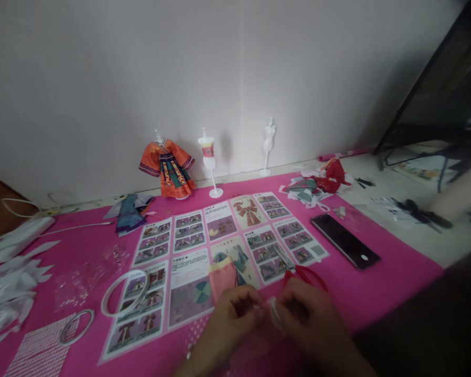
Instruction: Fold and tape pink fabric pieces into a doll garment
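At the near edge of the pink mat [392,293], my left hand [235,317] and my right hand [312,319] are close together, each with fingers pinched. A small white strip [275,312] is between my right thumb and fingers. What my left fingertips hold is too small and blurred to name. Just beyond my left hand lies a piece of pink cloth [221,277] with a yellow band. Scissors with red handles [308,275] rest beyond my right hand, partly hidden by it. Both lie over an instruction sheet [192,262] with pictures of doll clothes.
Behind stand a doll form in an orange robe [176,186], one with a pink-yellow band [209,149], and a bare white one [269,139]. A phone [345,241] lies right; tape rolls [105,298], paper scraps [8,293] left; cloth scraps [131,214] [333,175] behind.
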`<state>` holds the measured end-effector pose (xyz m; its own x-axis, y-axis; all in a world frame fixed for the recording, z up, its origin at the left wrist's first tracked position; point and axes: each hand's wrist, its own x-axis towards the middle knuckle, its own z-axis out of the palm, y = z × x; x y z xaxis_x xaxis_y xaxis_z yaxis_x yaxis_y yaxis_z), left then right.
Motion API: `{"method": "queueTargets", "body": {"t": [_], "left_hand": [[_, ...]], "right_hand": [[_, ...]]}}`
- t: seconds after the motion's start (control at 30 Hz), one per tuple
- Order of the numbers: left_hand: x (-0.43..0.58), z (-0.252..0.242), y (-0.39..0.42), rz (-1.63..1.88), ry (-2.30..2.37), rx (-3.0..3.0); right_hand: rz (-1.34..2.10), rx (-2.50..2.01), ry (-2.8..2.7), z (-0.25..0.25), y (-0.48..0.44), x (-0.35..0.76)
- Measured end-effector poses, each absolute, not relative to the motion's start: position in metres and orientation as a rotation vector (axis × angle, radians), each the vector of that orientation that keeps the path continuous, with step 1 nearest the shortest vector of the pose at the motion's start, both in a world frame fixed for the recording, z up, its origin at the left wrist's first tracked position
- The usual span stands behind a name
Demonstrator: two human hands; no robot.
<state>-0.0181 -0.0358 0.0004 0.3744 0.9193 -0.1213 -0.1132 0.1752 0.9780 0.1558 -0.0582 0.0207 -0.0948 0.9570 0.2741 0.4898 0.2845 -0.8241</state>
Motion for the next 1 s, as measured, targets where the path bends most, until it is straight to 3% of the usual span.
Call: {"method": "queueTargets", "body": {"t": [0.63,1.0], "left_hand": [[-0.020,0.005,-0.031,0.968,0.944,1.031],[-0.019,0.012,-0.034,1.171,0.982,0.947]], "right_hand": [[0.596,-1.281,-1.663,0.018,-0.050,0.165],[0.453,-1.474,-1.666,0.007,-0.037,0.200]]}}
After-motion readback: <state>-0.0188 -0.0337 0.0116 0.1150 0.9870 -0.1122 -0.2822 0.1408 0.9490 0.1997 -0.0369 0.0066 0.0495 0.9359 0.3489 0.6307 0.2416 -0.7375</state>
